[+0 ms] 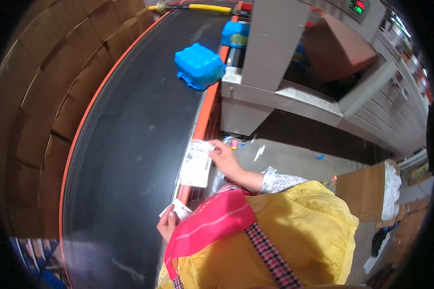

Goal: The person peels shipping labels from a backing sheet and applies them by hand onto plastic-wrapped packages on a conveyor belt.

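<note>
In my right hand [228, 163] is a white printed label [194, 171], pinched at its upper right corner between thumb and fingers. The label hangs over the orange edge of the conveyor belt and shows dark print and a barcode. Lower down, my left hand [167, 224] grips a smaller-looking white label [180, 209], whose lower part lies behind the pink cloth on my front. Farther up the black conveyor belt [125, 144] sits a blue plastic-wrapped package [197, 65], against the right rail and apart from both hands.
A second blue package [235, 34] is at the opening of a grey machine [275, 43] on the right. Stacked cardboard boxes [43, 96] line the left side. Behind me at right stands an open carton [361, 192]. Scraps [259, 153] litter the floor.
</note>
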The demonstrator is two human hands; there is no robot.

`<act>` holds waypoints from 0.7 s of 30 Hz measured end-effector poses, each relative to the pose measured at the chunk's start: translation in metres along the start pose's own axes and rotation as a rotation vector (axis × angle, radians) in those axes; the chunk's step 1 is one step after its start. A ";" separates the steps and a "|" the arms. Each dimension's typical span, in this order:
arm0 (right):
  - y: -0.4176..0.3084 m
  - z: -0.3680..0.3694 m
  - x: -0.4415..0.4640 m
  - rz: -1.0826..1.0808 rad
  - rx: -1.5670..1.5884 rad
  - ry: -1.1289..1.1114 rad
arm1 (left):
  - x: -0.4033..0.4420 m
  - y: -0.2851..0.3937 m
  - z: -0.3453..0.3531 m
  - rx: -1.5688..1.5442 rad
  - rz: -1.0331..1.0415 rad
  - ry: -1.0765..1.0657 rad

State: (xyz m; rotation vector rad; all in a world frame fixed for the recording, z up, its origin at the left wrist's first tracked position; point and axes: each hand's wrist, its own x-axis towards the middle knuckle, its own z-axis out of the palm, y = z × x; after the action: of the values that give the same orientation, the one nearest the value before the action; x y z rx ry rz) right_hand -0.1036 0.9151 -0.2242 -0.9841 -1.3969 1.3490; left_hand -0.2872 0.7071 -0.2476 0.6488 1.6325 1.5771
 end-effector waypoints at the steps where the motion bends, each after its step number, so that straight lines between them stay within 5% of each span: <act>1: -0.002 -0.003 0.006 0.016 0.009 0.006 | -0.003 0.003 0.000 -0.018 -0.004 0.003; 11: 0.022 -0.038 0.093 -0.054 -0.199 0.210 | -0.006 0.015 0.013 -0.075 -0.063 0.128; 21: 0.036 -0.021 0.314 -0.218 -0.513 0.642 | -0.006 0.009 0.019 -0.072 -0.063 0.239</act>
State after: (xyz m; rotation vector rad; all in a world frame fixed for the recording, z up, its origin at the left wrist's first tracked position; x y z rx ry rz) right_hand -0.1639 1.2261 -0.2331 -1.3937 -1.3035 0.4365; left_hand -0.2702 0.7147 -0.2365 0.3786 1.7399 1.7106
